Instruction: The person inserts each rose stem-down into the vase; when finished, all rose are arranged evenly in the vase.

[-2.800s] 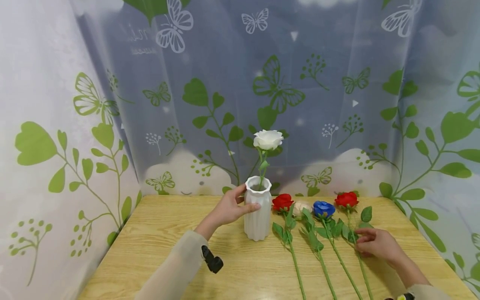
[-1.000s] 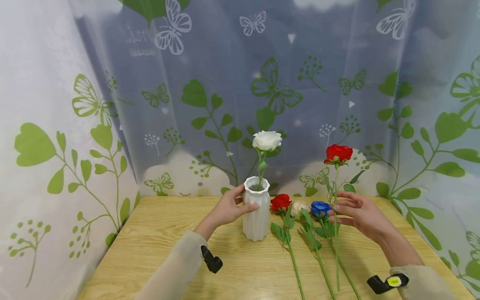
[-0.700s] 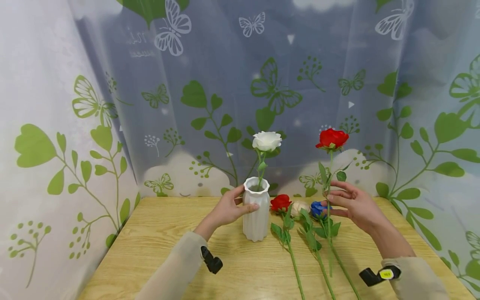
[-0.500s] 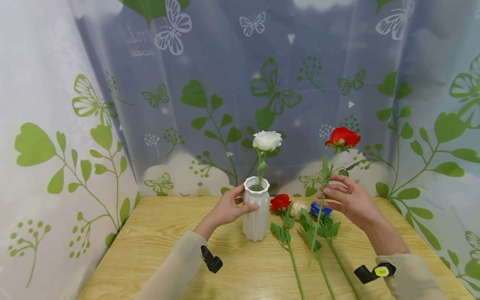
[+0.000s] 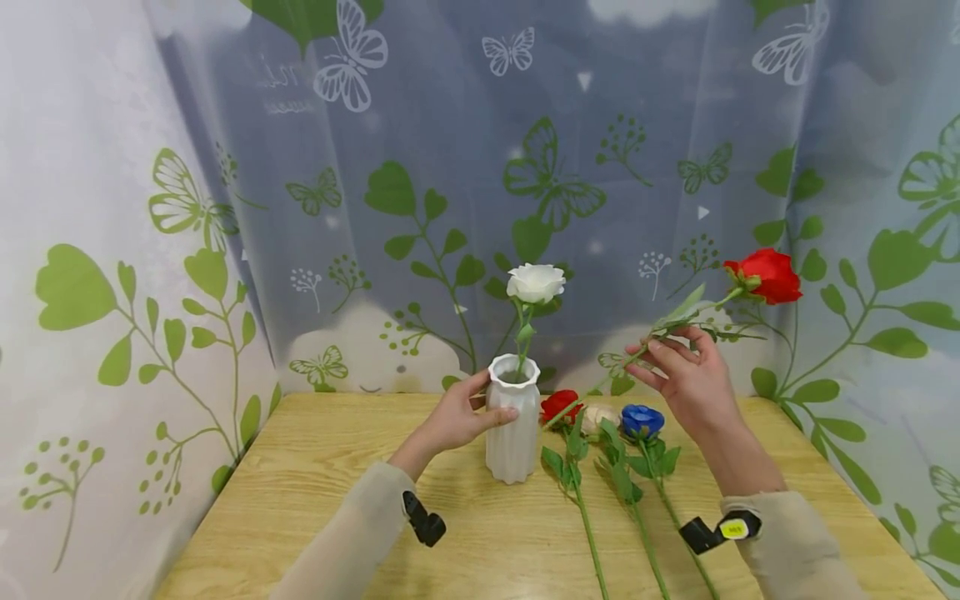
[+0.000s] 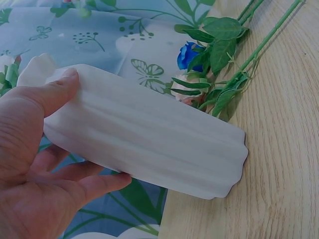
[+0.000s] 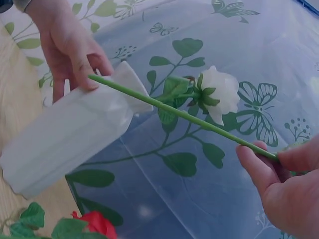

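A white fluted vase stands upright on the table with a white rose in it. My left hand grips the vase near its neck, thumb across the front. My right hand pinches the stem of a red rose in the air, right of the vase. This rose is tilted, bloom to the upper right and stem end down to the left. In the right wrist view its green stem crosses in front of the vase mouth; its bloom is out of that view.
Right of the vase lie another red rose, a pale cream rose and a blue rose, stems toward the front edge. A printed curtain closes off the back and sides of the wooden table.
My right hand has lifted the rightmost red rose off the table, brought it left, and tipped it from upright to a slant. My left hand stays on the vase.
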The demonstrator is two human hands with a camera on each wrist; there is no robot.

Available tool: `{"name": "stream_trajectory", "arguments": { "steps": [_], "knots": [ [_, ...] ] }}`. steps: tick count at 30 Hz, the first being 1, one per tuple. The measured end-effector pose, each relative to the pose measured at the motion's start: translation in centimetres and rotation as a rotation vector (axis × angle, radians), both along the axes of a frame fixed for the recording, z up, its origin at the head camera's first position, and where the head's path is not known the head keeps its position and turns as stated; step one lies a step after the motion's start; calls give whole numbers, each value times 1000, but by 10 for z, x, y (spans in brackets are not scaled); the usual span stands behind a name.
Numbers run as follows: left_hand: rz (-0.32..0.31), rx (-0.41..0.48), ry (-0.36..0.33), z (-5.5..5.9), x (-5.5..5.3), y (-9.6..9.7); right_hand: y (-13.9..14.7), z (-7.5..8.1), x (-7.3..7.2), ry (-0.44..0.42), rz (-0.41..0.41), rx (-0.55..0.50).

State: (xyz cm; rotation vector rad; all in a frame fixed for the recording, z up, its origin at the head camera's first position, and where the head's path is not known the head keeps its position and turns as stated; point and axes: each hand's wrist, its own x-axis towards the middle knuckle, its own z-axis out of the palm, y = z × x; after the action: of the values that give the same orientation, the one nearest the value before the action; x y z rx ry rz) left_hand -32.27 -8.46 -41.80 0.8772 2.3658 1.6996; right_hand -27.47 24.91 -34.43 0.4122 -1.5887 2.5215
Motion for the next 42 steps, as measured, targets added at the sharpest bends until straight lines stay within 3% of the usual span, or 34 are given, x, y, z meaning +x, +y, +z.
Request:
{"name": "stream_trajectory", "arguments": {
  "steps": [9,16,20,31,42],
  "knots": [
    [3,1,12,0,-1,1,-14,11,-5,-3,-75,-201],
    [0,6,16,-1,1,-1,-25,15,-10,-12,-173,-268],
    [5,6,9,-2,0,-1,-33,15,-12,-5,-180,-217],
    [10,-5,1,-2,0,0,-60,9,-13,75,-115,48],
    [-1,4,4,-3,-2,0,-79,8,-19,111,-84,196]
  ]
}}
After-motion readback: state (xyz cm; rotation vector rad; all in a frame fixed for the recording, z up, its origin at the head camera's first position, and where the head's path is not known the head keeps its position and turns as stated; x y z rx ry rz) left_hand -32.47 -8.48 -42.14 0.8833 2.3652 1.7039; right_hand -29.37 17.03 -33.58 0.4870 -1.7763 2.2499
